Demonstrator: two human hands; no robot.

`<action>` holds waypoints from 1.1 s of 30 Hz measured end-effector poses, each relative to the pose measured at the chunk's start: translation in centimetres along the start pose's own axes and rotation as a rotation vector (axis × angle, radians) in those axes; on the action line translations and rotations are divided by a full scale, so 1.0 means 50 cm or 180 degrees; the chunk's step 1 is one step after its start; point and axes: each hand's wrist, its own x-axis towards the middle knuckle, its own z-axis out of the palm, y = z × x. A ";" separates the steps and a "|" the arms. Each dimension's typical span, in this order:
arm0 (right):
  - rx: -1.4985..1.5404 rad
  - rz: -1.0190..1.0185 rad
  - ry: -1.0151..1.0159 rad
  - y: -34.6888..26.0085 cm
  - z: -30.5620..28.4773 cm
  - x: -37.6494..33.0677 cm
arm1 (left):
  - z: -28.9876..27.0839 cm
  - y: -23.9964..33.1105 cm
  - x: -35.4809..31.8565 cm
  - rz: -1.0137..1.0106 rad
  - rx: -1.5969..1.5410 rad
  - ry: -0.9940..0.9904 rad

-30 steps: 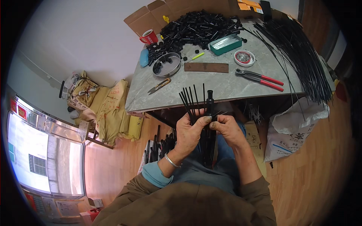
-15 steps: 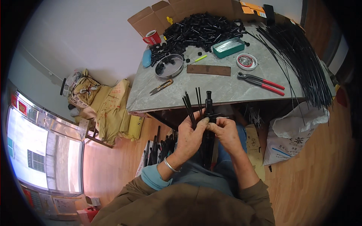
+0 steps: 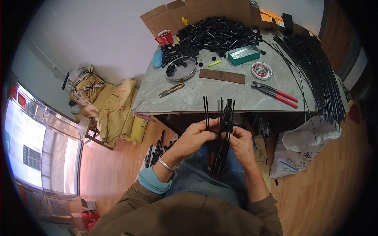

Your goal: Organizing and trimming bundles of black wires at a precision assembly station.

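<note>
A black tube-shaped piece (image 3: pixel 227 118) stands upright over my lap, just in front of the table edge. Thin black rods (image 3: pixel 221 108) run lengthwise beside it, and their lower ends reach down between my legs. My left hand (image 3: pixel 197 137) is closed round the rods and the tube's left side, thumb pressed inward. On the other side my right hand (image 3: pixel 242 146) pinches the tube with thumb and bent fingers. A thin pale wire (image 3: pixel 239 127) sticks out to the right above the right fingers. Where the fingers meet, the grip is partly hidden.
On the grey table (image 3: pixel 177 100) lie a heap of black parts (image 3: pixel 216 37), a round tray (image 3: pixel 193 70), snips (image 3: pixel 171 90), pincers (image 3: pixel 275 94), a brown bar (image 3: pixel 222 76), a green box (image 3: pixel 244 55) and long black rods (image 3: pixel 315 70). A white sack (image 3: pixel 293 157) stands at right.
The rods that slanted left in my left hand now stand upright, some close against the tube. Both hands have shifted slightly. The whole view has tilted a little.
</note>
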 end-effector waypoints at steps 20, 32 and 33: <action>-0.1678 -0.1010 0.0365 -0.009 0.021 -0.030 | 0.023 -0.056 0.017 0.0372 -0.0518 0.0811; -0.2420 -0.1207 0.0174 -0.025 0.011 -0.032 | 0.027 -0.043 0.005 0.0407 -0.0321 0.0858; -0.2421 -0.1208 0.0179 -0.026 0.011 -0.031 | 0.026 -0.041 0.005 0.0408 -0.0320 0.0853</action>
